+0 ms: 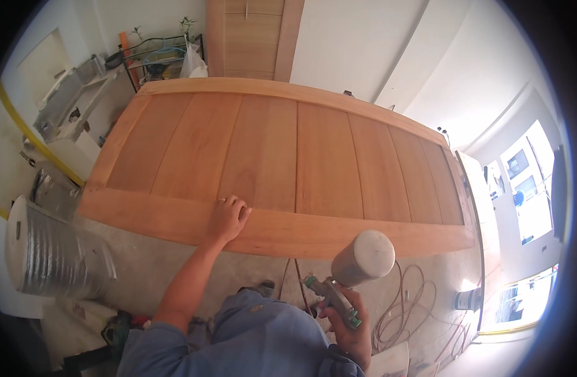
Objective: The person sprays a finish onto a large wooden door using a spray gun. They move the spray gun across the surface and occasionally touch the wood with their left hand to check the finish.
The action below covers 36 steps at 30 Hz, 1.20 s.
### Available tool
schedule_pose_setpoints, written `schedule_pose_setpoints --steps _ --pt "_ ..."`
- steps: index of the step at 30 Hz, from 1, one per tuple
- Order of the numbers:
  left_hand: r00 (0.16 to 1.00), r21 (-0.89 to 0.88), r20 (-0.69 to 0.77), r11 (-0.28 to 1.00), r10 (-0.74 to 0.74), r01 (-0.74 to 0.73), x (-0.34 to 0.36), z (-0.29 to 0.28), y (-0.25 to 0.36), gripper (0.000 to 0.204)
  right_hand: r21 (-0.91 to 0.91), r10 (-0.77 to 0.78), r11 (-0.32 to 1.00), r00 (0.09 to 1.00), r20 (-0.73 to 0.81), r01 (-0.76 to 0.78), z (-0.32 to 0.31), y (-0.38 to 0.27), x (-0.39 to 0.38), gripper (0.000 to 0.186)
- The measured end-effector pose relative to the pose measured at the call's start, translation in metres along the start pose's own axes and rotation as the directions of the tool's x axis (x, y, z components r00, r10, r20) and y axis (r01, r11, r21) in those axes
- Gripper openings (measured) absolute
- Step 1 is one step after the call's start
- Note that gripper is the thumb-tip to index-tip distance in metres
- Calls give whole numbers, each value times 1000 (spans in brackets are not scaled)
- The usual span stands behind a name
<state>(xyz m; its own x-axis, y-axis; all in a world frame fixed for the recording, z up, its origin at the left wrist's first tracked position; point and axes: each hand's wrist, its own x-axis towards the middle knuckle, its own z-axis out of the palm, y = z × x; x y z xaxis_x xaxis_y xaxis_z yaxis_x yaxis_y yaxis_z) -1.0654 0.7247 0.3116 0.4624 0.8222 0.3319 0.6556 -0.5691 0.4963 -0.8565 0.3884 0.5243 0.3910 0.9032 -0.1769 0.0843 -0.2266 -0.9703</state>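
A large framed wooden door (269, 157) of reddish-brown vertical boards lies flat before me, raised off the floor. My left hand (229, 218) rests on its near rail with the fingers curled, and what they hold, if anything, is hidden. In my right hand (354, 336) is a spray gun (335, 298), gripped close to my body beside the door's near edge. A pale cup (364, 259) sits on top of the gun, overlapping the rail from this view. The gun's nozzle end points left.
A looped hose (405, 308) lies on the floor to the right. At the left stands a roll of silvery foil wrap (56, 251). Behind the door are a black rack (159, 53) and another wooden door (254, 38) against the wall. A can (467, 300) stands at the right.
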Motion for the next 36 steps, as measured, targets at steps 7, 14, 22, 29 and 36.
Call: schedule_pose_setpoints --steps 7,14,22,29,36 --pt "989 -117 60 985 133 -125 16 37 30 19 25 3 1000 999 -42 -2 2 4 -1 42" --pt "928 -102 239 958 285 -268 37 55 51 41 13 8 1000 998 -55 -7 0 -2 1 44" --pt "901 162 431 977 57 -139 85 81 42 74 60 -16 998 987 -160 26 -13 5 -1 46" --pt "946 304 318 952 -63 -39 136 90 32 85 100 57 994 968 -243 -33 -31 0 2 50" --pt "952 413 201 901 -229 130 152 99 39 88 148 5 989 981 -194 24 -37 -4 39 51"
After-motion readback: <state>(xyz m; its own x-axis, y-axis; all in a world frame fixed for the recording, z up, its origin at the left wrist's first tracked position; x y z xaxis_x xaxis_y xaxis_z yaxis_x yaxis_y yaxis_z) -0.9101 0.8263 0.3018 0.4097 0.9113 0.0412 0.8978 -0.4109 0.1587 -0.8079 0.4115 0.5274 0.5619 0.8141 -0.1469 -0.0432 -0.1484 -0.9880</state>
